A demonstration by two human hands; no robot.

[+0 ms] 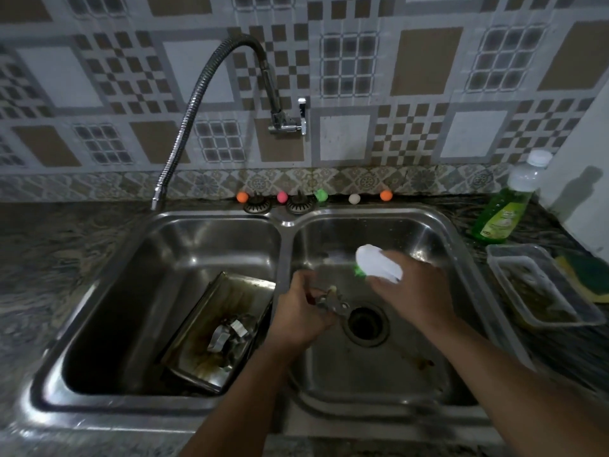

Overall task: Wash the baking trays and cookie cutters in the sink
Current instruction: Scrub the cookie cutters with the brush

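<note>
While you are standing over the double sink [290, 222], your left hand [301, 311] is pinching a small metal cookie cutter [331, 303] above the right basin, just beside the drain [365, 321], and your right hand [413, 290] is curling around a white-handled scrub brush [377, 263] with green bristles, held just above and to the right of the cutter. Both grips are clamped on what they carry. You are scrubbing cutters one at a time, by the look of it, with the brush not yet touching the metal. A stained baking tray [214, 331] is leaning in the left basin with more cutters [227, 333] lying inside it, so most of the job appears to be waiting. The next move is calling for bringing bristles onto the cutter while your left fingers are steadying it, then rinsing; the faucet [211, 97] is showing no visible water. A green dish soap bottle [502, 209] is standing on the counter [49, 252] at right.
</note>
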